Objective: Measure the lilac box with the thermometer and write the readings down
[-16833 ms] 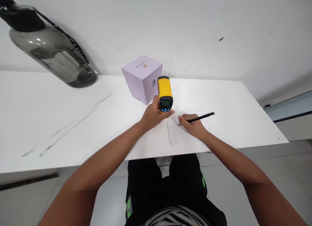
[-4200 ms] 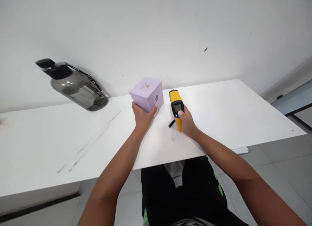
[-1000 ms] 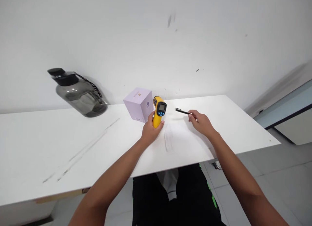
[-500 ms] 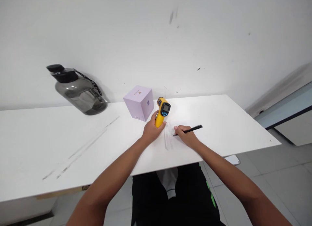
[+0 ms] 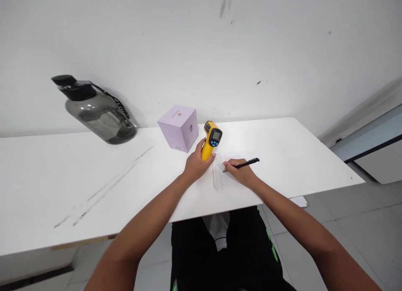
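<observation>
My left hand (image 5: 197,163) is wrapped round the yellow grip of an infrared thermometer (image 5: 211,141), whose small screen and blue buttons face me. In my right hand (image 5: 240,172) I pinch a black pen (image 5: 247,163), its tip down on a sheet of paper (image 5: 217,183) with faint writing. My right hand rests on the paper and partly covers it; the white paper is hard to tell from the tabletop. Just beyond my left hand stands a lilac box (image 5: 178,130) with a small gold mark on top and a dark emblem on its side.
A grey see-through bottle (image 5: 100,117) with a black cap and strap stands at the back left, by the wall (image 5: 188,52). The white table (image 5: 103,169) carries dark streaks on its left part and ends at a slanted right edge. My legs are below its front edge.
The view has shifted slightly. The thermometer has tilted a little to the right in my left hand. My right hand and the pen have barely moved over the paper.
</observation>
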Demonstrator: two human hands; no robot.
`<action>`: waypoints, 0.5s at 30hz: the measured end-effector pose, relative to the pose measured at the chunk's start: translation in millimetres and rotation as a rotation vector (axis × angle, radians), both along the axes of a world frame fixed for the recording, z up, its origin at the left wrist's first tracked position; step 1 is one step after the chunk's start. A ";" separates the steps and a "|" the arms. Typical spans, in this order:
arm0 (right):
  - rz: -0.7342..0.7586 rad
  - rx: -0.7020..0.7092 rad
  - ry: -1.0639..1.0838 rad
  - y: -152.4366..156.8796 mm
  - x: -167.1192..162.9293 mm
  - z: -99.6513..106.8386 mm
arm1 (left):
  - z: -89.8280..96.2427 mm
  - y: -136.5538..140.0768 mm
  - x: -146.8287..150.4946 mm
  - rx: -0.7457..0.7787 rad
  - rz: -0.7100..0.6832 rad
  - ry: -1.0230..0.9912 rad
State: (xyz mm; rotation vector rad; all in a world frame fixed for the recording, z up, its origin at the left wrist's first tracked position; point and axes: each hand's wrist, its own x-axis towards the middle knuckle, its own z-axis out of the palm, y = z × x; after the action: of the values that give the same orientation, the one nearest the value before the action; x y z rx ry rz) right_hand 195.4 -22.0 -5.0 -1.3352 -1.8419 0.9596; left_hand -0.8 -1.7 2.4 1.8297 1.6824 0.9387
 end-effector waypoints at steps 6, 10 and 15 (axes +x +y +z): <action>-0.044 -0.003 0.022 -1.4 0.5 2.1 | 0.2 0.1 -0.2 -0.008 -0.012 0.000; -0.047 0.012 0.008 -2.6 -0.5 2.7 | -0.6 0.0 -0.3 -0.003 -0.016 0.008; -0.069 0.008 0.006 -2.6 -0.6 2.2 | -0.1 -0.2 -0.4 0.000 -0.023 0.010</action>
State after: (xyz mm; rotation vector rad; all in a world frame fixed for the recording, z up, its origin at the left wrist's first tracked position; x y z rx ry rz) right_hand 194.8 -24.6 -2.8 -1.3805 -1.7811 0.9191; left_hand -1.2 -1.9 2.3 1.8526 1.6640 0.9221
